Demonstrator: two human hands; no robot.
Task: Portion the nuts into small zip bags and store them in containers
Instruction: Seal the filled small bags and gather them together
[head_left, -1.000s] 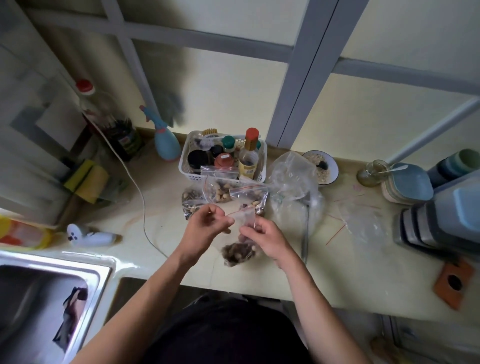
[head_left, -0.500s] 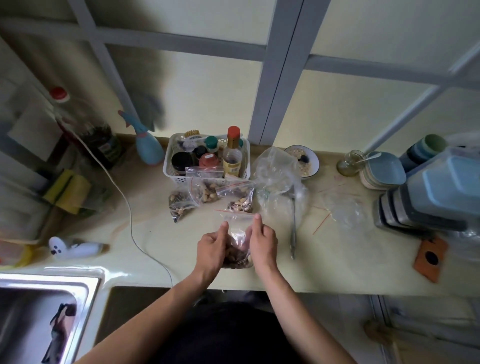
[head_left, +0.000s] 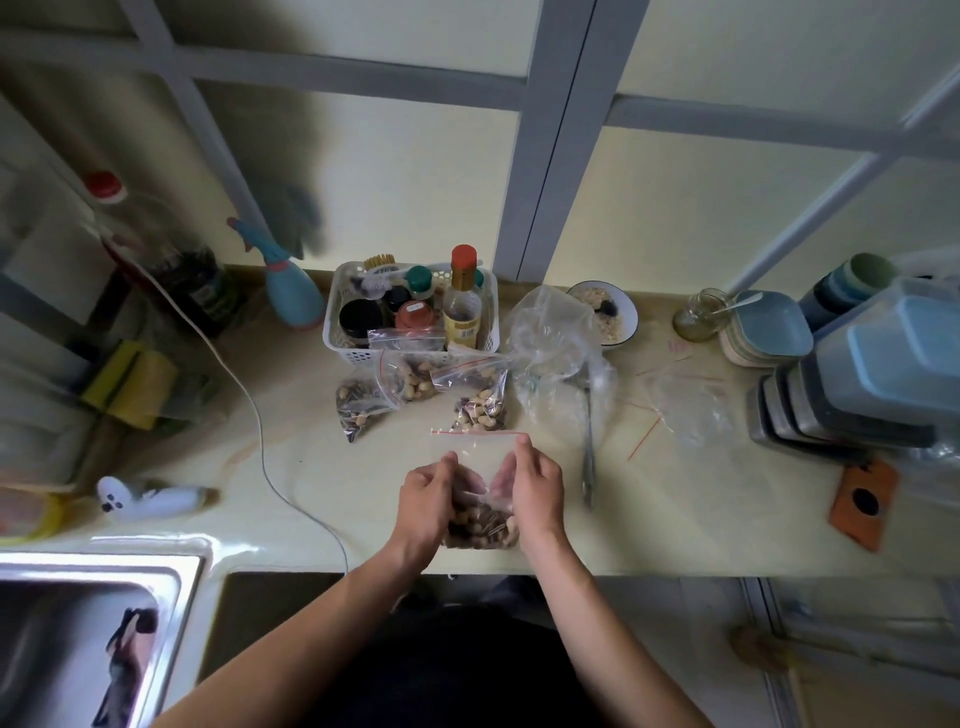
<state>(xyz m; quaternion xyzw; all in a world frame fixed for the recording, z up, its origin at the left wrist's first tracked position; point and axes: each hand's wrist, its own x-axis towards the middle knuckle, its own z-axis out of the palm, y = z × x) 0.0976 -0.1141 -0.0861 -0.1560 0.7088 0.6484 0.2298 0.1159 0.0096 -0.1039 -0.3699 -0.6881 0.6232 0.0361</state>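
A small clear zip bag of mixed nuts (head_left: 480, 525) with a red seal strip lies on the pale counter (head_left: 675, 519) near its front edge. My left hand (head_left: 426, 496) presses its left side and my right hand (head_left: 532, 486) its right side, fingers curled against the plastic. Three filled zip bags lie further back: one (head_left: 358, 402) on the left, one (head_left: 413, 379) against the basket, one (head_left: 480, 405) just beyond my hands. A big crumpled clear bag (head_left: 553, 343) and metal tongs (head_left: 588, 441) lie to the right. Stacked grey-blue containers (head_left: 857, 384) stand at far right.
A white basket of bottles and jars (head_left: 410, 312) stands at the back. A bowl (head_left: 605, 312), glass jar (head_left: 698, 314) and stacked plates (head_left: 769, 327) sit back right. Empty zip bags (head_left: 685, 400) lie right of the tongs. A white cable (head_left: 249, 395) crosses left; the sink (head_left: 78, 639) is lower left.
The bag came down from held upright onto the counter. Both hands moved from its top seal to its sides around the nuts. The head camera shifted, the scene sliding left.
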